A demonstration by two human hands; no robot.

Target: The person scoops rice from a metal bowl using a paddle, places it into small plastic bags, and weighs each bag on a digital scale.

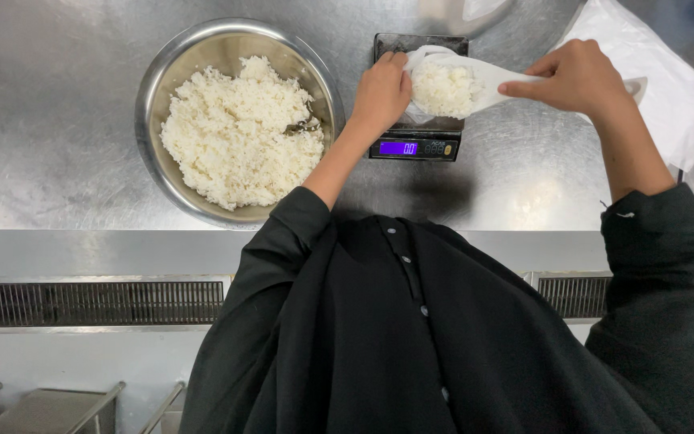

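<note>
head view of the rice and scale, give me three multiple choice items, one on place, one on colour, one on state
1. Where is the steel bowl of rice relative to the digital scale?
A. to its left in the picture
B. to its right in the picture
C. stacked on top of it

2. What colour is the lit scale display?
A. red
B. green
C. purple-blue

3. What is the state of the clear plastic bag over the scale?
A. empty and flat
B. holding a portion of rice
C. tied shut and lying alone

Answers: 1 A, the bowl sits on the steel counter left of the scale. 2 C, the screen glows purple-blue. 3 B, the left hand and right hand hold the bag with white rice inside.
</note>
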